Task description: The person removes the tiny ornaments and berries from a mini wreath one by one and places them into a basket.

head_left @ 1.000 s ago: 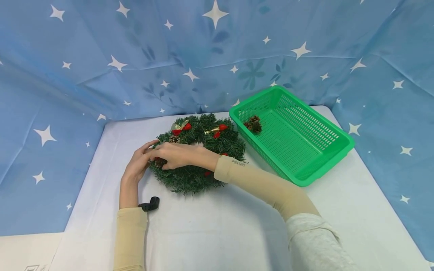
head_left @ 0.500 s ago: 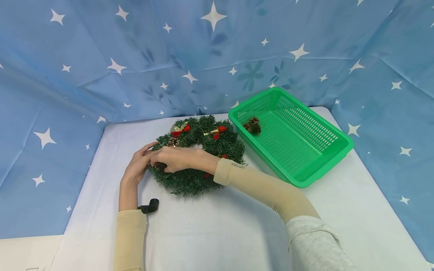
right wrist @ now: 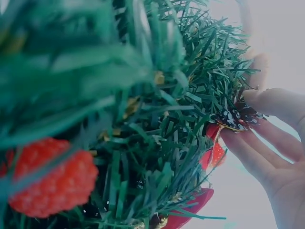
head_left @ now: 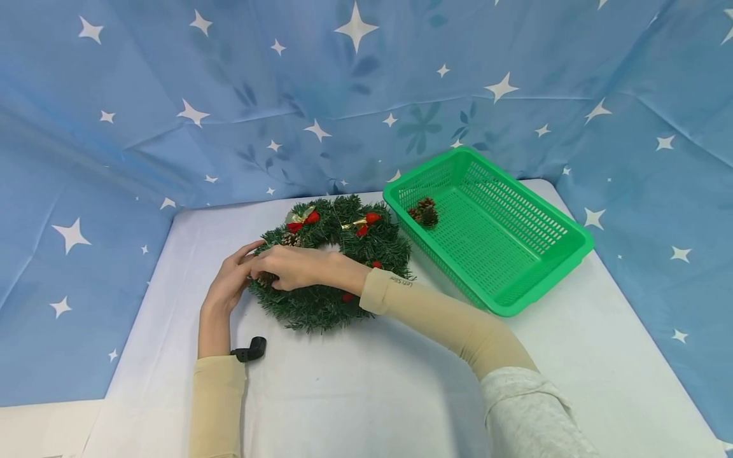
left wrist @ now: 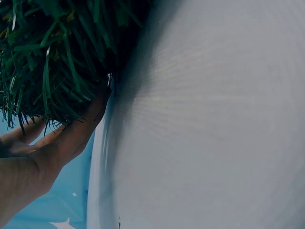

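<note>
A green Christmas wreath (head_left: 321, 312) with red berries, bows and pine cones lies flat at the back middle of the white table. At its left rim, my right hand (head_left: 294, 266) reaches across and pinches a dark, white-flecked pine cone (right wrist: 233, 118) between thumb and fingers, against the greenery. My left hand (head_left: 226, 283) holds the wreath's outer left edge, its fingers partly hidden by the needles; in the left wrist view, the hand (left wrist: 62, 143) shows around the fringe close to the tabletop. A red bow (head_left: 302, 221) sits at the wreath's upper left.
A green plastic basket (head_left: 532, 299) stands just right of the wreath, with a few pine cones (head_left: 424, 213) in its left corner. Blue star-patterned cloth (head_left: 355, 95) hangs along the back and sides. A black wrist camera (head_left: 252, 348) juts from the left wrist.
Both hands stay at the wreath's left rim, with only slight finger movement by the right hand. The whole head view shifts a little; wreath and basket keep their places.
</note>
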Tool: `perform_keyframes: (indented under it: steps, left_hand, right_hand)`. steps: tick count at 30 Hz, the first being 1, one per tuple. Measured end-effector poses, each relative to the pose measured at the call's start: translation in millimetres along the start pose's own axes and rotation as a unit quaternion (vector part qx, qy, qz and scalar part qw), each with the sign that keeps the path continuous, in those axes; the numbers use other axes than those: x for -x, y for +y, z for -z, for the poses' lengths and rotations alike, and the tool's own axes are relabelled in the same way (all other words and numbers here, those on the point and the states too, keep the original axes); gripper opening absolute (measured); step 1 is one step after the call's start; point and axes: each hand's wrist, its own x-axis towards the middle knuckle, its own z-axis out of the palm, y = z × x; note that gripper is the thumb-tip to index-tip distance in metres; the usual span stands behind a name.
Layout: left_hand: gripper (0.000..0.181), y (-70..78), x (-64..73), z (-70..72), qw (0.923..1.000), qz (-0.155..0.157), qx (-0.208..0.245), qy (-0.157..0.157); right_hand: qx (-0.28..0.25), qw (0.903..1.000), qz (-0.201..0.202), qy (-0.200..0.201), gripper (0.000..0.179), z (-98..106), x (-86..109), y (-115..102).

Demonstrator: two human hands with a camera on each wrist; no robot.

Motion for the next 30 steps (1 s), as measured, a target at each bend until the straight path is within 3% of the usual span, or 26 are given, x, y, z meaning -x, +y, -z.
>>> perform_keyframes:
  steps: [18,30]
  left_hand:
    - [0.059,1.9,1.8,-0.2,0.9999,0.007,-0.010,0.002]
    - [0.066,0.3,0.5,1.4,0.9998,0.015,-0.005,-0.008]
  right_hand:
    - [0.001,0.9996,0.009,0.025,0.039,8.8,7.5,0.0]
    - [-0.009,0.9992,-0.018,0.036,0.038,17.2,16.3,6.1]
